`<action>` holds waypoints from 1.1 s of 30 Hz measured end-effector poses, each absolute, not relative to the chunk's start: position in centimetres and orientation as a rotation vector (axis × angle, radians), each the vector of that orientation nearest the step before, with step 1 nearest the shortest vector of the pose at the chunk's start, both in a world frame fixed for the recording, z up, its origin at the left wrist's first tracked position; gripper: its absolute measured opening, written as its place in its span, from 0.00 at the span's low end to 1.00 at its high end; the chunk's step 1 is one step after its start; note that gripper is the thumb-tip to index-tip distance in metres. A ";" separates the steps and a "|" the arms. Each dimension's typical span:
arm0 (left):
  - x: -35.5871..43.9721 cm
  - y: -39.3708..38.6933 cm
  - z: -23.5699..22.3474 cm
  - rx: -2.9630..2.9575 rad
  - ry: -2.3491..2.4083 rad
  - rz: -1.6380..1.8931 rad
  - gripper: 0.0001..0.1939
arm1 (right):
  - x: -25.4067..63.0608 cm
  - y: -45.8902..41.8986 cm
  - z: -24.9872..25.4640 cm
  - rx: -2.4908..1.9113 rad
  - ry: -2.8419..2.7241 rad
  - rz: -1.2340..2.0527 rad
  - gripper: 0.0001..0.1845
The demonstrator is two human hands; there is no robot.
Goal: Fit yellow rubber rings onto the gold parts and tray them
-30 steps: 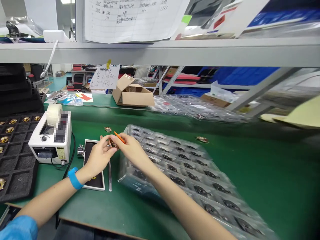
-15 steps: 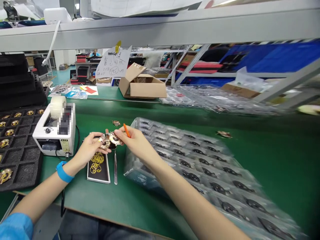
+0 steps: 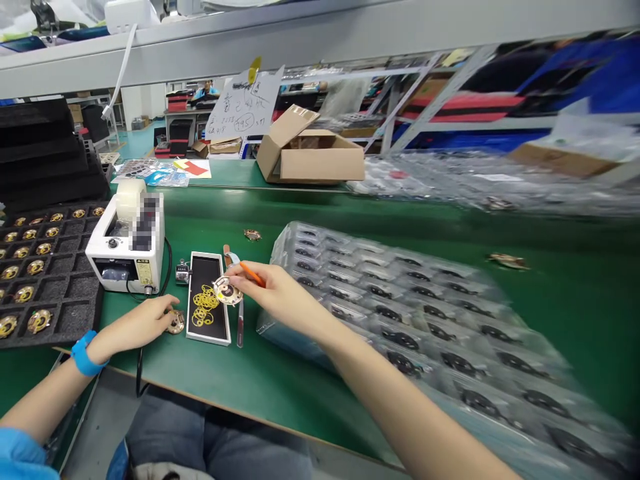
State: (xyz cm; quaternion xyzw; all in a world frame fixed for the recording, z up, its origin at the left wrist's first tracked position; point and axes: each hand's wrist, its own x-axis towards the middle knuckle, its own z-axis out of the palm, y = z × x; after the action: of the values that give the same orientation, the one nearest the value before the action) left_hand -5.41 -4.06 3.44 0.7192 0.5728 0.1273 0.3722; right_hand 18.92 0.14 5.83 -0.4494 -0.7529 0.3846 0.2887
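Observation:
My right hand [image 3: 265,288] pinches a round, gold-rimmed metal part [image 3: 229,293] above the edge of a small tray. An orange stick-like tool [image 3: 253,274] is tucked between the same fingers. To the left, my left hand [image 3: 143,325] has its fingertips closed at the edge of another round metal part [image 3: 177,323], low over the green bench beside the tray. In the white-rimmed tray [image 3: 192,293] lie thin yellow rings [image 3: 205,305] on a black base. Slim metal tweezers [image 3: 241,328] lie right of the tray, partly covered by the held part.
A white tape dispenser [image 3: 125,247] and a chrome tally counter [image 3: 183,272] stand left of the tray. Black foam trays [image 3: 55,307] hold several round parts. A large clear blister tray [image 3: 400,320] with dark pieces lies under my right forearm. A cardboard box [image 3: 320,163] sits behind.
My left hand has moved left and down, away from my right hand, taking one round part to the bench. My right hand keeps its part and the orange tool. The view has shifted.

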 end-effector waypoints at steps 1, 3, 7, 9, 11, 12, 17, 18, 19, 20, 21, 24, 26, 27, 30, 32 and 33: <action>-5.2 -4.2 3.9 1.916 1.523 0.360 0.18 | 18.8 0.1 6.0 -1.195 -2.047 1.016 0.17; -4.5 -4.3 5.0 1.992 1.614 0.471 0.18 | 18.6 0.0 6.3 -1.174 -2.121 0.985 0.16; -2.7 -3.3 6.3 1.750 1.340 0.579 0.21 | 17.8 -0.3 7.4 -1.053 -2.302 0.874 0.12; -1.7 -2.5 6.3 1.569 1.075 0.517 0.19 | 17.4 -0.3 7.9 -1.021 -2.384 0.799 0.11; -0.9 -1.6 6.0 1.433 0.901 0.532 0.15 | 17.1 -0.3 8.1 -1.050 -2.367 0.699 0.11; -0.6 -1.1 5.8 1.375 0.863 0.579 0.14 | 17.1 -0.2 8.1 -1.077 -2.299 0.637 0.10; 0.6 0.4 5.3 1.071 0.900 0.849 0.09 | 18.1 -0.1 7.7 -1.060 -1.641 0.560 0.21; 0.8 0.6 5.3 1.009 0.907 0.895 0.09 | 18.4 -0.2 7.5 -1.047 -1.540 0.590 0.22; 1.1 0.7 5.2 0.952 0.909 0.941 0.10 | 18.6 -0.4 7.2 -1.048 -1.461 0.621 0.24; 1.3 0.8 5.1 0.903 0.907 0.986 0.12 | 18.6 -0.6 6.8 -1.062 -1.400 0.653 0.25; 1.5 0.9 4.9 0.865 0.901 1.029 0.14 | 18.7 -0.8 6.3 -1.080 -1.359 0.690 0.27; 1.8 1.1 4.2 0.818 0.852 1.125 0.18 | 18.2 -1.4 4.5 -1.052 -1.382 0.768 0.26; 1.8 1.0 3.8 0.814 0.800 1.150 0.18 | 17.7 -1.6 3.2 -1.000 -1.477 0.735 0.20; 1.8 1.0 3.6 0.810 0.772 1.156 0.18 | 17.5 -1.7 2.6 -0.976 -1.524 0.699 0.17; 1.6 0.7 3.5 0.777 0.703 1.153 0.16 | 17.1 -1.9 1.3 -0.867 -1.640 0.549 0.09; 1.6 0.6 3.7 0.754 0.681 1.149 0.15 | 17.1 -2.1 0.7 -0.746 -1.748 0.414 0.10; 1.6 0.6 3.8 0.744 0.680 1.146 0.15 | 17.1 -2.1 0.5 -0.679 -1.812 0.337 0.12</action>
State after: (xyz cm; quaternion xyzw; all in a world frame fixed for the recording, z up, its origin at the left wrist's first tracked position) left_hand 1.60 0.56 3.77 0.3371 0.3077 0.5189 0.7228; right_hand 17.15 -2.11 0.53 -0.2877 -0.7671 0.1428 0.5553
